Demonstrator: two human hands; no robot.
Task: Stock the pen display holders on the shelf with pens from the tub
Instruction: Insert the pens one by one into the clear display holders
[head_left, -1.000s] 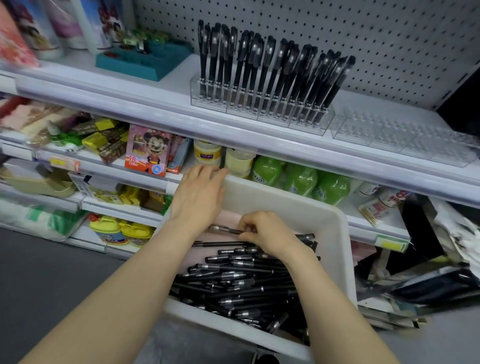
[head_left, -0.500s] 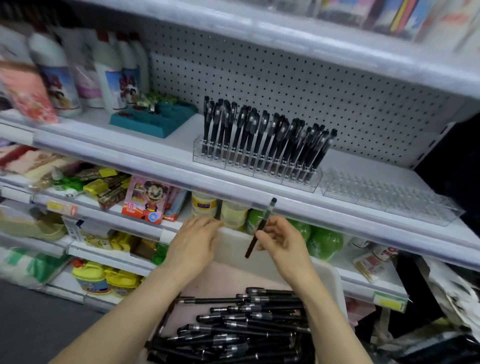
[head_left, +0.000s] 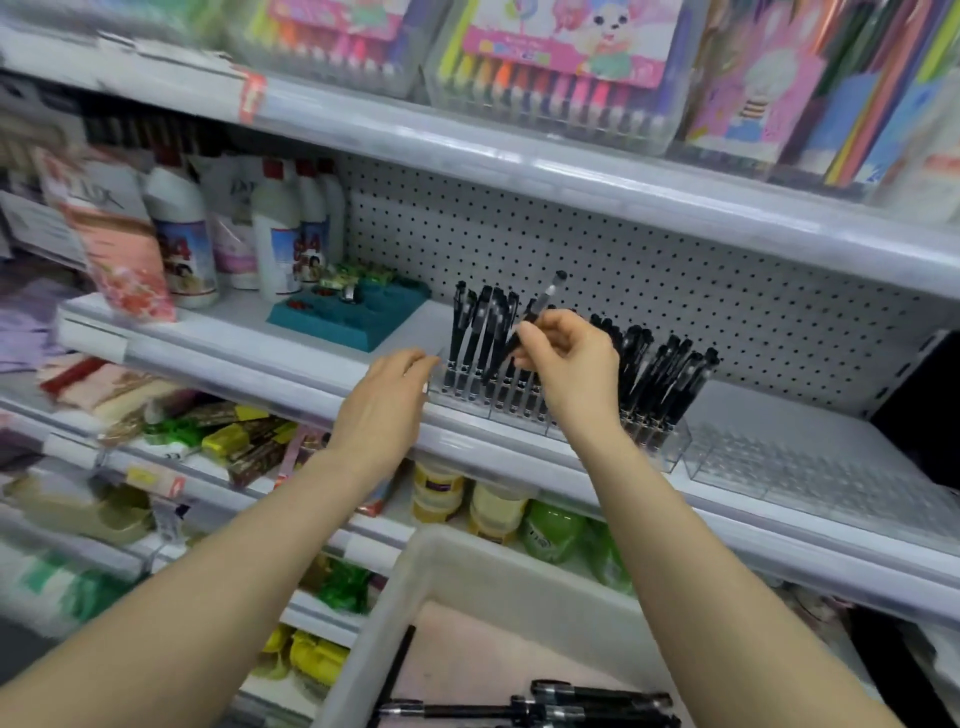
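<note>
My right hand (head_left: 571, 364) pinches a black pen (head_left: 543, 300), tilted with its cap up, just above the clear display holder (head_left: 670, 447) on the middle shelf. That holder carries several upright black pens (head_left: 478, 332). My left hand (head_left: 387, 400) has its fingers straight and touches the holder's left end. A second clear holder (head_left: 789, 467) stands to the right with no pens in it. The white tub (head_left: 498, 577) sits at the bottom with several black pens (head_left: 587, 701) lying inside.
A teal tray (head_left: 343, 317) and white bottles (head_left: 280, 234) stand to the left on the same shelf. Marker sets (head_left: 561, 47) fill the shelf above. Jars and green packs (head_left: 550, 530) sit on the shelf below. A white pegboard (head_left: 623, 270) backs the shelf.
My right hand has lifted one pen out of the tub and up to the holder on the shelf. My left hand has moved from the tub's rim to the holder's left end.
</note>
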